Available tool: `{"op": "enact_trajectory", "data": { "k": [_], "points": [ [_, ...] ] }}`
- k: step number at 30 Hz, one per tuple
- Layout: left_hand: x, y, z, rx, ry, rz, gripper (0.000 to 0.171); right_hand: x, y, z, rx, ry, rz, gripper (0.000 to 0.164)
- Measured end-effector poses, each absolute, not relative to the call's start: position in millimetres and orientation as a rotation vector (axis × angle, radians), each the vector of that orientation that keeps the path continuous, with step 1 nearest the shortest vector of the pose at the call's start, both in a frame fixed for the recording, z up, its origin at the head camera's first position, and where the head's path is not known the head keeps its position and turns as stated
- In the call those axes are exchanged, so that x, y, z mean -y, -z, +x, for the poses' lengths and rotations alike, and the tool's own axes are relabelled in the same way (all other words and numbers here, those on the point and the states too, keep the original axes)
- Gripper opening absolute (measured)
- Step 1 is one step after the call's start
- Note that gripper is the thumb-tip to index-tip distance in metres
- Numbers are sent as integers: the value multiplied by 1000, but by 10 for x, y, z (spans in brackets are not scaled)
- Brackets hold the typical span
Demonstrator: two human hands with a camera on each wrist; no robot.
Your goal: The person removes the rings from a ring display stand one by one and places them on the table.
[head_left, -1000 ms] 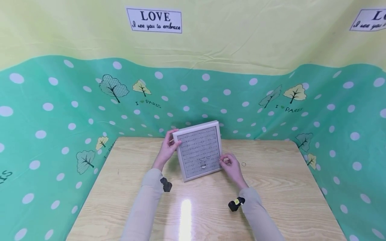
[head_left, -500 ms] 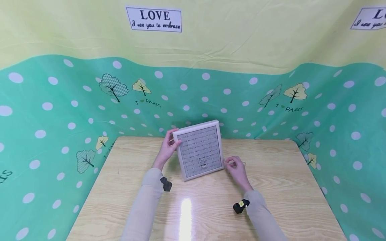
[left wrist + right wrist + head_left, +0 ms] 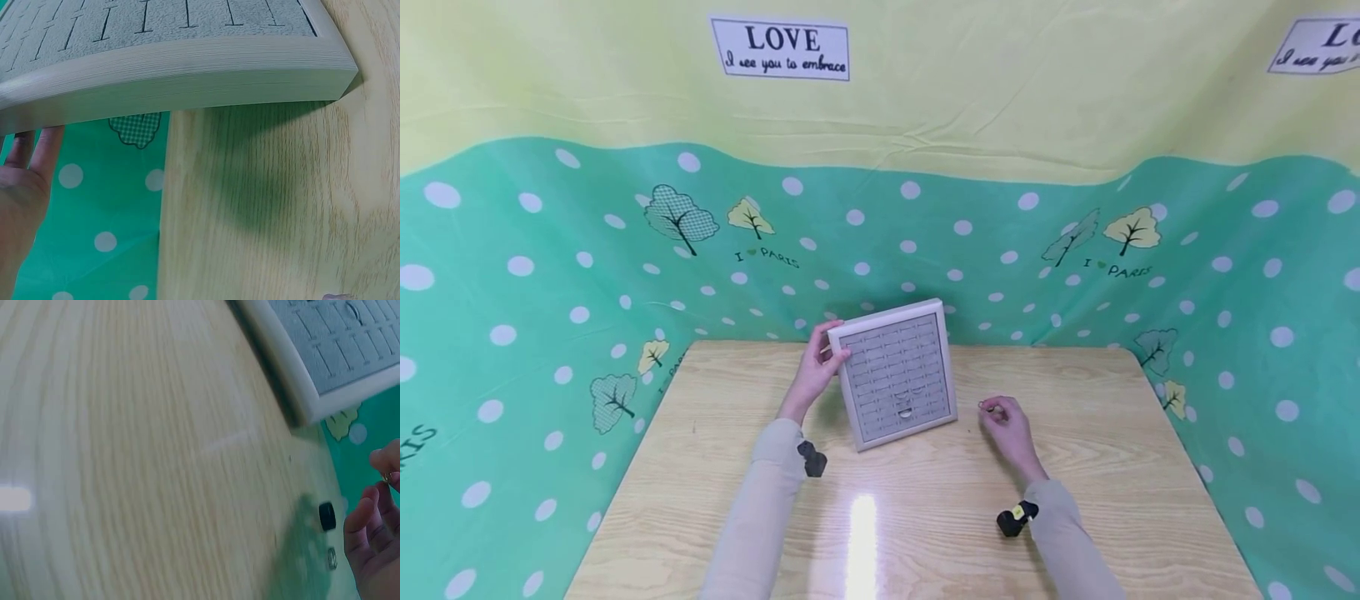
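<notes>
My left hand [image 3: 815, 372] grips the upper left edge of a ring display tray [image 3: 950, 367], which stands tilted, its pale frame around a grey slotted pad. A few rings sit in the lower slots, one of them a bright silver ring [image 3: 906, 413]. In the left wrist view, fingers [image 3: 45, 153] reach behind the frame [image 3: 206, 87]. To the right of the tray, apart from it, my right hand [image 3: 1011, 433] pinches a small gold-coloured ring [image 3: 385, 478] between thumb and fingertip. The right wrist view cuts off part of that hand.
A black ring [image 3: 327, 516] and a silver ring [image 3: 332, 558] lie on the wooden table [image 3: 1120, 500] near my right hand. Behind the table hangs a green dotted cloth [image 3: 880, 225], close to the tray's top. Light glares on the tabletop's front.
My right hand has moved right, away from the tray's lower right edge, out over the table. The left hand and tray have stayed in place.
</notes>
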State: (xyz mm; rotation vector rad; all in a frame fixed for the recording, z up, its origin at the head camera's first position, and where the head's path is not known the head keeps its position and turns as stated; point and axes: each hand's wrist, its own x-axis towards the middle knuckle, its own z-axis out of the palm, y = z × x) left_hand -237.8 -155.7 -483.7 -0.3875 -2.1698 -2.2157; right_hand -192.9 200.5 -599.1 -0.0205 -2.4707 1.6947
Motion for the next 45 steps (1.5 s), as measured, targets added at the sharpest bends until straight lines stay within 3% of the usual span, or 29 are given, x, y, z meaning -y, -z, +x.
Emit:
{"op": "enact_trajectory", "data": {
  "k": [15, 25, 33, 45],
  "points": [
    [1627, 4996, -2558, 2315, 2099, -336, 55, -2452, 6068, -1939, 2601, -1558, -112, 13],
    [1625, 4632, -2427, 2465, 2060, -439, 54, -2636, 6152, -2000, 2660, -1440, -58, 14],
    [1659, 4893, -2575, 2452, 2093, -386, 59, -2700, 6224, -2028, 2680, -1342, -84, 13],
    [1653, 4953, -2595, 2360, 2158, -378, 57, -2694, 6218, -2023, 2680, -1293, -158, 14]
  ]
}}
